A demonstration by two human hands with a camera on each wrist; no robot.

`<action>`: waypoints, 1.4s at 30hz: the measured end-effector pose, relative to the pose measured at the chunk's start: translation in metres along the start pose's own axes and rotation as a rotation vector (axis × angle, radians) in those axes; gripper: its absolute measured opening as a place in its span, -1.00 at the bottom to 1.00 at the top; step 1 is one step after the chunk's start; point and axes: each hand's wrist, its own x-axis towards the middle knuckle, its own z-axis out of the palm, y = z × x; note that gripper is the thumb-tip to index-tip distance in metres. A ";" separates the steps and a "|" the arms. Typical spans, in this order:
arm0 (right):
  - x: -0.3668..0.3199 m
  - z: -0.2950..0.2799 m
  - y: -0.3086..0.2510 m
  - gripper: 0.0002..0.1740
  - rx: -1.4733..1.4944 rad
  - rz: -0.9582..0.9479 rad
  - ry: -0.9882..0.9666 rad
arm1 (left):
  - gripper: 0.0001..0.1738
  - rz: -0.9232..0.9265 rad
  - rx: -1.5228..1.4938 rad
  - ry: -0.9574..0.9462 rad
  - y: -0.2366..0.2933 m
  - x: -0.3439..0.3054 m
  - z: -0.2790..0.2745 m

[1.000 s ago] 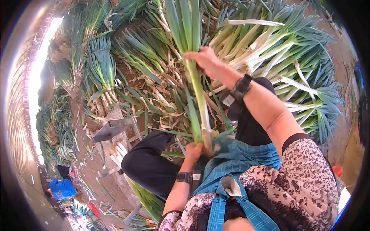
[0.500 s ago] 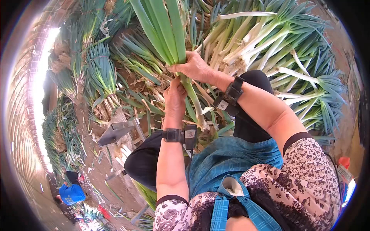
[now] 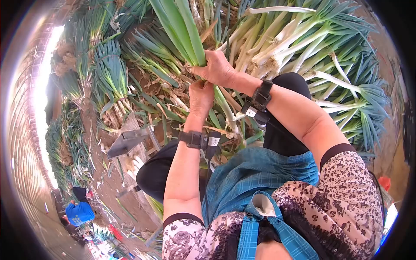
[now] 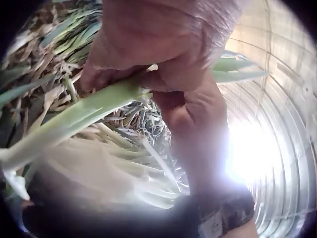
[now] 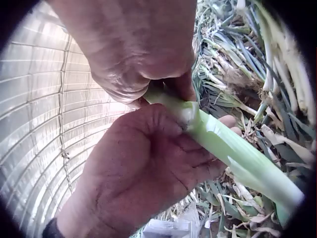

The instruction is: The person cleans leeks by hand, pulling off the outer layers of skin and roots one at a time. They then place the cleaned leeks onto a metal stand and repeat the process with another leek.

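Note:
Both hands are on one long green onion (image 3: 179, 37), its leaves up and its pale root end down toward the lap. My right hand (image 3: 219, 70) grips it where the leaves fan out. Just below, my left hand (image 3: 201, 99) pinches the upper stalk. In the right wrist view the left thumb lies along the stalk (image 5: 247, 158) and the fingers pass behind it. A torn edge of outer layer shows on the stalk near the thumb. In the left wrist view the fingertips are partly hidden behind the hand.
A heap of white-stemmed green onions (image 3: 299, 52) lies at right. Tied bundles (image 3: 110, 73) stand at left on the soil, with dry peelings (image 3: 177, 104) between. A metal stand (image 3: 128, 143) is by the left knee. A person in blue (image 3: 80, 213) is far off at lower left.
My left hand has risen from the root end to the upper stalk, close under the right hand. The onion has swung left and tilted, and its root end has come away from the apron.

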 end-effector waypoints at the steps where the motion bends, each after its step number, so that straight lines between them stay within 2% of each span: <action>1: -0.002 0.003 0.000 -0.64 -0.021 -0.049 0.016 | -0.64 -0.005 0.003 0.001 -0.002 -0.005 0.000; 3: -0.003 0.008 0.000 -0.64 -0.033 -0.038 0.009 | -0.64 0.071 -0.234 0.022 -0.009 -0.011 0.001; 4: -0.004 0.009 0.001 -0.65 -0.052 -0.032 0.001 | -0.64 0.067 -0.234 0.020 -0.011 -0.014 0.001; 6: -0.007 0.011 -0.001 -0.65 -0.052 -0.031 -0.018 | -0.64 0.174 -0.002 0.069 -0.014 -0.018 0.000; 9: -0.010 0.012 -0.009 -0.64 -0.040 -0.024 -0.050 | -0.64 0.258 0.139 0.149 -0.021 -0.016 0.004; 13: -0.013 0.011 -0.008 -0.64 -0.044 -0.046 -0.040 | -0.69 0.269 0.193 0.154 -0.016 -0.018 0.010; 15: -0.012 0.011 -0.003 -0.66 -0.103 -0.084 -0.003 | -0.73 0.252 0.304 0.251 -0.012 -0.018 0.016; 18: -0.010 0.005 -0.003 -0.69 -0.030 0.124 -0.085 | -0.74 0.221 0.334 0.311 -0.026 -0.009 0.024; 19: -0.007 0.001 -0.004 -0.69 -0.036 0.123 -0.090 | -0.74 0.219 0.326 0.313 -0.032 -0.006 0.024; 21: -0.003 -0.007 -0.009 -0.72 0.072 0.296 -0.156 | -0.74 0.155 -0.024 0.147 -0.041 -0.010 0.018; 22: 0.000 -0.012 -0.010 -0.71 0.122 0.276 -0.171 | -0.74 0.153 -0.029 0.145 -0.046 -0.013 0.016; 24: 0.005 -0.022 -0.013 -0.70 0.148 0.294 -0.198 | -0.75 -0.108 -0.784 0.025 -0.053 -0.022 0.011; 25: 0.007 -0.024 -0.013 -0.69 0.181 0.308 -0.226 | -0.75 -0.111 -0.787 0.023 -0.055 -0.025 0.009; 27: 0.009 -0.020 -0.007 -0.67 0.223 0.306 -0.226 | -0.70 -0.095 -0.989 -0.090 -0.055 -0.032 0.003; 29: 0.012 -0.017 -0.003 -0.65 0.310 0.377 -0.184 | -0.70 -0.098 -1.040 -0.076 -0.050 -0.037 0.003; 31: 0.011 -0.014 -0.005 -0.65 0.259 0.355 -0.168 | -0.70 -0.097 -1.094 -0.062 -0.046 -0.038 0.009; 33: 0.010 -0.011 -0.009 -0.65 0.213 0.327 -0.162 | -0.68 0.201 -0.632 0.161 -0.048 -0.032 0.018; 34: 0.009 -0.010 -0.011 -0.64 0.205 0.362 -0.189 | -0.72 0.226 -0.535 0.213 -0.052 -0.029 0.017; 38: 0.011 -0.011 -0.005 -0.65 0.274 0.367 -0.185 | -0.83 0.163 -0.582 0.260 -0.052 -0.032 0.009; 40: 0.013 -0.012 -0.005 -0.65 0.288 0.347 -0.179 | -0.81 -0.066 -0.829 0.175 -0.059 -0.038 0.005; 42: 0.014 -0.013 -0.007 -0.64 0.480 0.373 -0.223 | -0.81 -0.048 -0.860 0.168 -0.063 -0.044 0.005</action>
